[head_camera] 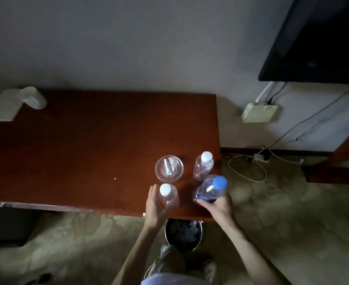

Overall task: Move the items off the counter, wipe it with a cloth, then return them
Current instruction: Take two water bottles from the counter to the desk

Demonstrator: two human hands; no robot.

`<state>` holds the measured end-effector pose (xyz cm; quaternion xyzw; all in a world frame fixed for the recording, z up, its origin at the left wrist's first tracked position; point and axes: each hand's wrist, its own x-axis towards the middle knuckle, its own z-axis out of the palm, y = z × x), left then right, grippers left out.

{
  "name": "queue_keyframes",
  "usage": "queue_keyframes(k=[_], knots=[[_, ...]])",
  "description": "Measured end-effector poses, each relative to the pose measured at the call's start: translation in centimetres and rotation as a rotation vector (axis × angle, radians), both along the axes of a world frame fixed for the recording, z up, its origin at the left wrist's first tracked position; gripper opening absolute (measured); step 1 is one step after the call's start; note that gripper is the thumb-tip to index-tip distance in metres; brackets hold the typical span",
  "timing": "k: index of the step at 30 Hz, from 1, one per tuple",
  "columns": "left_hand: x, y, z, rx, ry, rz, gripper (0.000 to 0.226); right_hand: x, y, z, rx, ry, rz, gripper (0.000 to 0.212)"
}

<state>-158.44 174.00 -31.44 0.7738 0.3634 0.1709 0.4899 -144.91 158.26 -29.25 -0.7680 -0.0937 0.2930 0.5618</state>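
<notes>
A dark red wooden counter (91, 145) carries a group of items near its right front corner. My left hand (156, 206) wraps the side of a clear bottle with a white cap (167, 195). My right hand (218, 205) grips the lower body of a tilted clear bottle with a blue cap (212, 187). Behind them stand a clear plastic cup (169, 168) with something pale inside and a second white-capped bottle (203, 165). At the far left lie a white folded cloth (3, 106) and a tipped white cup (33, 97).
A metal bin (183, 234) with crumpled paper stands under the counter's front edge, by my feet. A dark screen (317, 40) hangs on the wall at right. Below it are a white box (260, 112), cables and a power strip (262, 157) on the carpet.
</notes>
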Motion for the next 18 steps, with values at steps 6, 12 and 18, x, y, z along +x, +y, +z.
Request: queue_keyframes(k=[6,12,18], knots=[[0.2,-0.6,-0.7,0.071,-0.010,-0.046,0.046,-0.9,0.5,-0.6,-0.072,-0.131,-0.010,0.069],[0.3,0.4,-1.4,0.100,0.029,-0.134,0.054,-1.8,1.0,-0.9,-0.108,-0.156,-0.054,0.070],[-0.6,0.8,-2.5,0.087,0.084,-0.156,0.078,-3.5,-2.4,-2.1,-0.139,-0.264,-0.138,0.103]])
